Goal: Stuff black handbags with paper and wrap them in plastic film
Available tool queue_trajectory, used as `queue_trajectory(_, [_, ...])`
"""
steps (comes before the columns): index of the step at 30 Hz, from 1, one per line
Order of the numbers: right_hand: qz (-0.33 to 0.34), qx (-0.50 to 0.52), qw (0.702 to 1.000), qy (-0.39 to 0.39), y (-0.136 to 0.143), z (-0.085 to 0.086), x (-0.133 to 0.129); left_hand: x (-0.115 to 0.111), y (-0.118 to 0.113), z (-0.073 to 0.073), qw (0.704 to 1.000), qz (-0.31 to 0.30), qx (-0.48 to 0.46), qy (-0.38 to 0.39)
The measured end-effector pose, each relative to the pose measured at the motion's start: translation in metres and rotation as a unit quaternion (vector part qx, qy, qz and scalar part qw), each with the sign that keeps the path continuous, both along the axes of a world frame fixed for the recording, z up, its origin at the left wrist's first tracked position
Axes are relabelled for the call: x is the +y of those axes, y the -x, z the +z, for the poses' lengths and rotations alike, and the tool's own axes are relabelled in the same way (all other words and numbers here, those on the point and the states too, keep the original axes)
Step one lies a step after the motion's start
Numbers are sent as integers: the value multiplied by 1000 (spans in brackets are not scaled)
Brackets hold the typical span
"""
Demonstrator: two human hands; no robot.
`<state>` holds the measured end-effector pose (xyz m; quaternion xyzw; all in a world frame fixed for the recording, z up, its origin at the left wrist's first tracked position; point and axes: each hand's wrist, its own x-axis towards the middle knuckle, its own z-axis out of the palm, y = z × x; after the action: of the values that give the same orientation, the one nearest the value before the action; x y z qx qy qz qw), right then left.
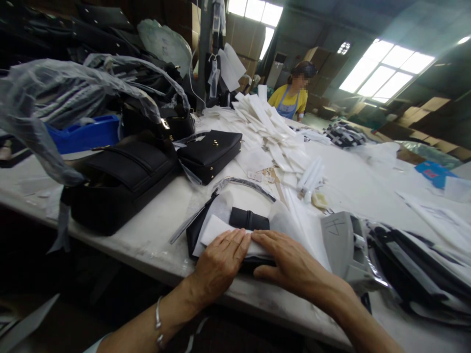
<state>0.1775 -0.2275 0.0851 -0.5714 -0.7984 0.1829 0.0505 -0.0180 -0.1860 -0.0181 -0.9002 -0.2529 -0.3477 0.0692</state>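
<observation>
A small black handbag (pixel 195 230) lies at the table's front edge, its plastic-wrapped handle arched away from me. Across its front lies a folded white foam sheet (pixel 215 229), below the dark flap strap (pixel 250 219). My left hand (pixel 222 255) rests flat on the sheet with its fingers stretched out. Beside it, fingertips almost touching, my right hand (pixel 283 250) also presses flat on the sheet, thumb spread apart over the bag's near edge. Thin white wrapping covers the bag's right side.
Larger black handbags (pixel 125 181) stand at the left, near a blue bin (pixel 88 133). White foam strips (pixel 265 122) are heaped at the back. A grey tape dispenser (pixel 340 245) and wrapped black pieces (pixel 412 264) lie at the right. A person (pixel 290 100) is beyond the table.
</observation>
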Motion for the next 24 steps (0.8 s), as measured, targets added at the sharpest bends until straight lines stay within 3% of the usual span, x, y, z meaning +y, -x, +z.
queue_trajectory(4, [-62, 109, 991, 47, -18, 19, 20, 0, 1, -5, 1000, 5, -1, 1])
queue_trajectory(7, [-149, 170, 974, 9, -40, 23, 45, -1, 0, -7, 1000, 6, -8, 2])
queue_trajectory(11, [-247, 97, 960, -95, -77, 13, 85, 0, 1, -5, 1000, 2, -13, 8])
queue_trajectory(14, [-298, 18, 946, -124, -98, 1, 115, 1, 3, 0, 1000, 0, -19, 11])
queue_trajectory(18, [-277, -53, 952, -121, -109, -13, 156, 3, 4, -1, 1000, -2, -18, 18])
queue_trajectory(24, [-242, -109, 957, -121, -100, -36, 219, 10, -8, -27, 993, 15, -99, -67])
